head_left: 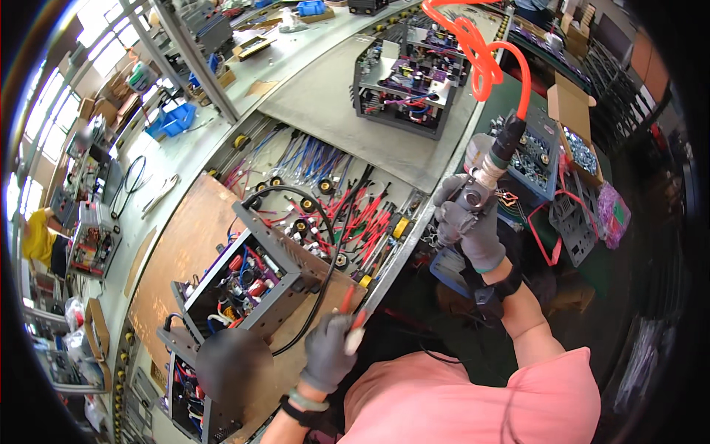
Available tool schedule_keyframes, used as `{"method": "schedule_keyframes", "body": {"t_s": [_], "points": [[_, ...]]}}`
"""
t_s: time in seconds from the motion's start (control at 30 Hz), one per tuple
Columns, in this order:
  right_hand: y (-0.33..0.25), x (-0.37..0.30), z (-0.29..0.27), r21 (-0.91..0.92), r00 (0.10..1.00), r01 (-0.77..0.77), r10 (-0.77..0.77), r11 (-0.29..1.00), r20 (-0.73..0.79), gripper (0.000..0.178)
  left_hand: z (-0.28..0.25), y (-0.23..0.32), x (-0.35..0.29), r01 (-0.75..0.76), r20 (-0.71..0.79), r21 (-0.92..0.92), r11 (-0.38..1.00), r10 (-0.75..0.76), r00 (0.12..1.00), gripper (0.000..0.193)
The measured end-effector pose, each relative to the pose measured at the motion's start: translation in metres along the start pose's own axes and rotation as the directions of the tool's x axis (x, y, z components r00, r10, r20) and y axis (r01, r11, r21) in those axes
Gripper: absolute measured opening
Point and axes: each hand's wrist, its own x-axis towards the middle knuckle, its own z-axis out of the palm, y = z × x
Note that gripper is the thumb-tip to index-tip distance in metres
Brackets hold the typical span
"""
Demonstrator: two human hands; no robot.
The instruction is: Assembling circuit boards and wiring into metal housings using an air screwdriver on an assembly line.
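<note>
My right hand [473, 226], in a grey glove, is wrapped round a silver and black air tool [486, 176]. An orange coiled hose [473, 55] runs up from its top; the working end is hidden. Lower down, my left hand [329, 353], also gloved, is closed on a red and whitish item [356, 337] whose kind I cannot make out. Left of that hand an open metal case with wired parts [240, 285] lies tilted on a brown board [192, 229]. A black cable [325, 274] loops beside it. A second open case [185, 388] stands nearer me, partly behind a blurred patch.
Loose red and blue wires [362, 214] lie between the rollers beyond the case. Farther along, wired units [403, 89] stand on a grey plate [325, 103]. At right are a blue bin of screws [529, 159] and a cardboard box [569, 111]. A person in yellow [41, 237] is far left.
</note>
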Motion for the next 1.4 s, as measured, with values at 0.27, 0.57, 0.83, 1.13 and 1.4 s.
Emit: {"method": "schedule_keyframes", "body": {"t_s": [0.27, 0.57, 0.83, 1.13, 1.4], "points": [[0.077, 0.005, -0.02, -0.095, 0.989, 0.044, -0.057, 0.995, -0.139, 0.015, 0.082, -0.053, 0.13, 0.303, -0.185, -0.176, 0.936, -0.334, 0.924, 0.028], [0.045, -0.009, -0.011, -0.489, 0.94, -0.183, 0.005, 0.853, -0.342, 0.05, 0.078, -0.077, 0.133, 0.616, -0.12, -0.036, 0.787, -0.615, 0.779, 0.033], [0.084, -0.018, 0.048, -0.728, 0.789, 0.614, -0.201, 0.306, 0.581, 0.045, 0.068, -0.084, 0.141, 0.607, 0.054, -0.519, 0.602, -0.686, 0.726, 0.034], [0.176, -0.009, 0.093, -0.535, 0.5, 0.803, 0.191, 0.263, 0.845, 0.032, 0.069, -0.129, 0.099, 0.623, -0.198, -0.542, 0.564, -0.806, 0.558, 0.027], [0.121, 0.025, 0.104, -0.497, 0.587, 0.79, -0.207, 0.36, 0.783, 0.028, 0.018, -0.127, 0.03, 0.456, -0.434, 0.128, 0.88, -0.364, 0.824, 0.022]]}}
